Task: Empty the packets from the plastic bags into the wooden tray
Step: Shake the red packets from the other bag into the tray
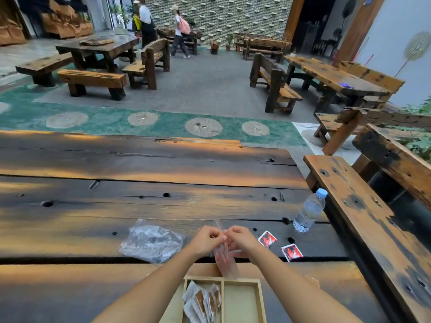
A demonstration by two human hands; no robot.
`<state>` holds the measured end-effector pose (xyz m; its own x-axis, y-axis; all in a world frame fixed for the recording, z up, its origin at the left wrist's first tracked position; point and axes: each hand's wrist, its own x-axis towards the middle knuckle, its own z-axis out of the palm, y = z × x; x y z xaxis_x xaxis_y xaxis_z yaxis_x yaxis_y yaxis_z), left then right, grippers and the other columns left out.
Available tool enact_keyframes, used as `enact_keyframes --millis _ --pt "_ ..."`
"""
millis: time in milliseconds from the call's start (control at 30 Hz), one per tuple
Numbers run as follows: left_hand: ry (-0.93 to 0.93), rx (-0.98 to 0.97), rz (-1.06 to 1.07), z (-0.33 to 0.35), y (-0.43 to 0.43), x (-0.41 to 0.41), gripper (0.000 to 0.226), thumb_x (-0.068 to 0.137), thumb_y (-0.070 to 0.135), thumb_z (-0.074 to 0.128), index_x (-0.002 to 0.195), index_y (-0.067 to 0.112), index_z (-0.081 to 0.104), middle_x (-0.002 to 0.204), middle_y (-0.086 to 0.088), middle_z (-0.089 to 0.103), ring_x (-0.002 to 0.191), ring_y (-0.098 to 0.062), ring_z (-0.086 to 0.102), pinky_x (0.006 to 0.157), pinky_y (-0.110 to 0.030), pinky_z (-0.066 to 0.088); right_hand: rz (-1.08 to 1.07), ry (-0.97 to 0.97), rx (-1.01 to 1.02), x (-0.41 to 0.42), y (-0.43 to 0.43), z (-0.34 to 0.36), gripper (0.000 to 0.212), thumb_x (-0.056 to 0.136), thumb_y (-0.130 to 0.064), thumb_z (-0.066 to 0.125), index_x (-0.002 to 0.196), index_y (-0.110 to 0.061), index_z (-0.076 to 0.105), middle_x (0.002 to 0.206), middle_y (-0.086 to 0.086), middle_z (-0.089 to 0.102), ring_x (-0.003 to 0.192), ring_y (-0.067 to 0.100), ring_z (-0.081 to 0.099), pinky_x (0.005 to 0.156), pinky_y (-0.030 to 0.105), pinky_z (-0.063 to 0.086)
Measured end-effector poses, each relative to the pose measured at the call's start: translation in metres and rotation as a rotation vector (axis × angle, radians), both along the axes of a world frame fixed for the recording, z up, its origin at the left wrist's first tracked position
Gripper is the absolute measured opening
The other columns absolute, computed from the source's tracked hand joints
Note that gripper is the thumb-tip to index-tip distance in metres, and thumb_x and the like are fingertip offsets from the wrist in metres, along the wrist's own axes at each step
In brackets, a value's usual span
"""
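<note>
Pinching one clear bag [225, 259], both hands' fingers [215, 237] over scorched plank table [149, 187], courtyard benches [92, 81] beyond.

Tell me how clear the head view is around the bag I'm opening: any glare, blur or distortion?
Head view: even, soft daylight with no hard shadows; the clear bag between the left hand and right hand is faint and slightly blurred; wide-angle bending at the edges; the wooden tray is cut off at the bottom.

The far half of the table [140, 183] is left bare. Passage on the left is narrowed by a crumpled plastic bag [151, 243]; toward the right edge, two red packets [267, 238] and a water bottle [309, 210] are found.
</note>
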<state>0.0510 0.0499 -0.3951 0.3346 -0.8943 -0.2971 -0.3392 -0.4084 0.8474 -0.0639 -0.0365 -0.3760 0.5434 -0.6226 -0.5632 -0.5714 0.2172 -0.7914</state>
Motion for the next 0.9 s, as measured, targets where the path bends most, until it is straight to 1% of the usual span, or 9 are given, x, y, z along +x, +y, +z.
enact_keyframes --millis 133,267,367,467,567,633,700,767,900 --pt "0.076 0.068 0.072 0.005 -0.003 0.001 0.037 0.083 0.019 0.057 0.048 0.029 0.062 0.060 0.008 0.063 0.069 -0.010 0.062 0.076 -0.029 0.050 -0.022 -0.028 -0.072 0.001 0.002 -0.002 0.022 0.093 -0.018 0.049 0.071 -0.018 0.052 0.066 0.001 0.060 0.062 0.014 0.059 0.061 0.026 0.045" --pt "0.140 0.103 0.171 0.011 -0.007 -0.002 0.028 0.086 0.019 0.053 0.060 0.016 0.061 0.064 0.003 0.066 0.063 -0.010 0.063 0.054 -0.019 0.045 -0.034 -0.048 -0.119 0.003 0.004 -0.003 0.022 0.092 -0.015 0.051 0.070 -0.017 0.054 0.061 0.000 0.059 0.050 0.007 0.057 0.053 0.021 0.044" --pt "0.173 0.089 0.187 0.006 -0.006 0.001 0.031 0.090 0.031 0.054 0.070 0.010 0.063 0.066 -0.004 0.067 0.064 -0.016 0.066 0.071 -0.025 0.056 0.016 -0.067 -0.147 0.004 0.008 -0.001 0.022 0.091 -0.015 0.056 0.069 -0.015 0.058 0.060 0.001 0.063 0.047 0.004 0.059 0.050 0.018 0.044" --pt "0.153 0.093 0.134 0.003 -0.004 0.005 0.031 0.093 0.017 0.046 0.066 0.011 0.060 0.069 -0.008 0.067 0.071 -0.022 0.066 0.085 -0.040 0.056 0.030 -0.052 -0.152 0.004 0.008 -0.001 0.015 0.086 -0.010 0.060 0.072 -0.012 0.062 0.058 0.001 0.065 0.048 0.005 0.062 0.054 0.020 0.046" --pt "0.035 0.077 0.095 0.004 -0.004 0.004 0.032 0.092 0.015 0.045 0.063 0.014 0.058 0.074 -0.009 0.066 0.074 -0.021 0.064 0.084 -0.040 0.053 0.011 -0.015 -0.197 0.004 0.006 -0.001 0.011 0.082 -0.008 0.060 0.071 -0.010 0.064 0.060 0.003 0.066 0.050 0.008 0.063 0.052 0.020 0.046" --pt "-0.055 0.078 0.076 0.004 -0.005 0.002 0.034 0.090 0.018 0.045 0.058 0.020 0.056 0.072 -0.002 0.067 0.073 -0.017 0.063 0.078 -0.035 0.053 0.006 0.009 -0.269 0.005 0.006 -0.004 0.012 0.080 -0.013 0.063 0.068 -0.012 0.061 0.061 0.003 0.066 0.051 0.009 0.063 0.051 0.021 0.048" --pt "-0.142 0.105 0.051 0.005 -0.005 0.001 0.035 0.089 0.021 0.045 0.055 0.024 0.054 0.064 0.008 0.063 0.069 -0.013 0.060 0.073 -0.033 0.051 0.023 0.044 -0.350 0.007 0.007 -0.009 0.015 0.075 -0.018 0.065 0.062 -0.015 0.059 0.058 0.001 0.066 0.053 0.011 0.065 0.059 0.030 0.055" --pt "-0.223 0.134 0.025 0.004 -0.005 0.004 0.034 0.086 0.025 0.046 0.053 0.025 0.052 0.061 0.008 0.063 0.065 -0.013 0.058 0.072 -0.033 0.050 0.036 0.094 -0.427 0.009 0.009 -0.011 0.019 0.071 -0.024 0.065 0.055 -0.020 0.055 0.055 0.000 0.064 0.058 0.017 0.067 0.065 0.035 0.057" --pt "-0.335 0.201 0.063 0.002 0.005 0.020 0.022 0.075 0.027 0.049 0.053 0.021 0.049 0.062 0.003 0.060 0.062 -0.018 0.053 0.062 -0.029 0.042 -0.081 0.232 -0.544 -0.004 -0.002 -0.009 0.019 0.071 -0.022 0.060 0.058 -0.020 0.047 0.063 0.001 0.066 0.068 0.021 0.066 0.058 0.027 0.046"
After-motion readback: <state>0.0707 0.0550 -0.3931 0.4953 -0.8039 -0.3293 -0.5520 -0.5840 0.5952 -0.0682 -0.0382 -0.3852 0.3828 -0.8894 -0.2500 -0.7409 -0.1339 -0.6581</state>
